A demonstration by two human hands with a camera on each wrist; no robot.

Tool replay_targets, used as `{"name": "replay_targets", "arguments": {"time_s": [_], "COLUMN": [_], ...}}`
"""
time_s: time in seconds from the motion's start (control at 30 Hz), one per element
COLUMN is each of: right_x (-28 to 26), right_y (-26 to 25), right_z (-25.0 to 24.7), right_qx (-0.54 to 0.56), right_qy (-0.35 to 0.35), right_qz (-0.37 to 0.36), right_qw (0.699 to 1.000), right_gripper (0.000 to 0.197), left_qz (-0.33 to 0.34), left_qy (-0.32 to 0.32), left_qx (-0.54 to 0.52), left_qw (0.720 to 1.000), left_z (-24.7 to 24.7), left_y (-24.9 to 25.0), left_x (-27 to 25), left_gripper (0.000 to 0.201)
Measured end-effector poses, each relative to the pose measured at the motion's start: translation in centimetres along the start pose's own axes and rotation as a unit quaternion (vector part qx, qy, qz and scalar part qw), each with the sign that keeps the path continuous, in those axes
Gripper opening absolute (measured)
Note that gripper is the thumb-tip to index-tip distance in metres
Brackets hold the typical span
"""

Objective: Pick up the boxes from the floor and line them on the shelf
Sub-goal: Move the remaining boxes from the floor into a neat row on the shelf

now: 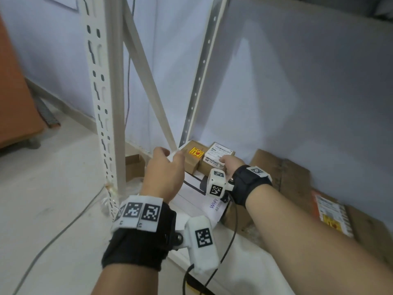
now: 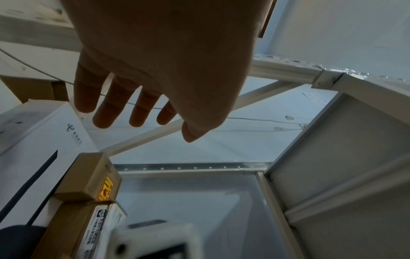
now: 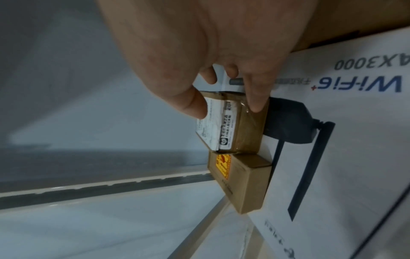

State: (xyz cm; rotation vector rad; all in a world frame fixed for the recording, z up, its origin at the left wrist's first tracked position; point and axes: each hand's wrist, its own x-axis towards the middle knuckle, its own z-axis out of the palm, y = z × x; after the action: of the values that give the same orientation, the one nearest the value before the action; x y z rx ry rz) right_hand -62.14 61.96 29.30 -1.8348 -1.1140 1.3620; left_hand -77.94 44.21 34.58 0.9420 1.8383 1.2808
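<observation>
The left hand [image 1: 163, 173] hangs with loose, spread fingers and holds nothing, just over the little brown box with a yellow sticker [image 1: 194, 157], which sits on the big white box [image 1: 195, 196] low by the shelf frame [image 1: 110, 103]. Right next to it, the right hand [image 1: 228, 162] pinches the small box with a white label [image 3: 224, 126] by its two sides. It looks light and stiff, but its shiny tape might be slippery. Only the right wrist view shows the thumb and fingers squeezing it.
</observation>
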Motion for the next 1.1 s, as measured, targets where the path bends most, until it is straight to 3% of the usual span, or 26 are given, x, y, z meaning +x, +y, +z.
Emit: {"name": "replay_targets", "arguments": {"time_s": [0.07, 0.2, 0.37, 0.53, 0.77, 0.9, 1.03, 1.1], "right_x": [-3.6, -11.1, -16.3, -20.8, -23.4, -22.1, -19.8, -18.7], "right_y": [-0.9, -2.0, -0.4, 3.0, 9.3, 12.0, 12.9, 13.2], "right_z": [-1.2, -4.2, -10.3, -17.7, -27.7, -28.6, -27.1, -26.3], "right_qx": [0.043, 0.096, 0.083, 0.092, 0.146, 0.204, 0.241, 0.262], "right_qy": [-0.024, -0.064, -0.072, -0.02, -0.001, 0.006, -0.002, -0.005], "right_qz": [0.009, 0.013, -0.037, -0.02, 0.023, 0.05, 0.058, 0.064], "right_qw": [0.999, 0.993, 0.993, 0.995, 0.989, 0.978, 0.969, 0.963], "right_gripper": [0.042, 0.008, 0.006, 0.005, 0.023, 0.034, 0.039, 0.038], "left_qz": [0.001, -0.003, 0.04, 0.088, 0.07, 0.045, 0.04, 0.035], "left_qy": [-0.019, -0.035, -0.061, -0.131, -0.164, -0.154, -0.109, -0.09], "left_qx": [0.017, 0.032, 0.075, 0.109, 0.154, 0.194, 0.233, 0.195], "left_qw": [1.0, 0.999, 0.995, 0.981, 0.972, 0.968, 0.966, 0.976], "left_z": [0.8, 1.6, 3.5, 7.4, 12.0, 14.8, 17.5, 18.8], "left_y": [0.3, 0.6, 2.7, 4.4, 4.4, 3.0, 2.4, 2.4], "left_x": [-0.5, -1.7, -5.6, -9.9, -12.2, -11.2, -10.0, -9.1], "left_gripper": [0.044, 0.031, 0.014, 0.03, 0.052, 0.08, 0.095, 0.098]}}
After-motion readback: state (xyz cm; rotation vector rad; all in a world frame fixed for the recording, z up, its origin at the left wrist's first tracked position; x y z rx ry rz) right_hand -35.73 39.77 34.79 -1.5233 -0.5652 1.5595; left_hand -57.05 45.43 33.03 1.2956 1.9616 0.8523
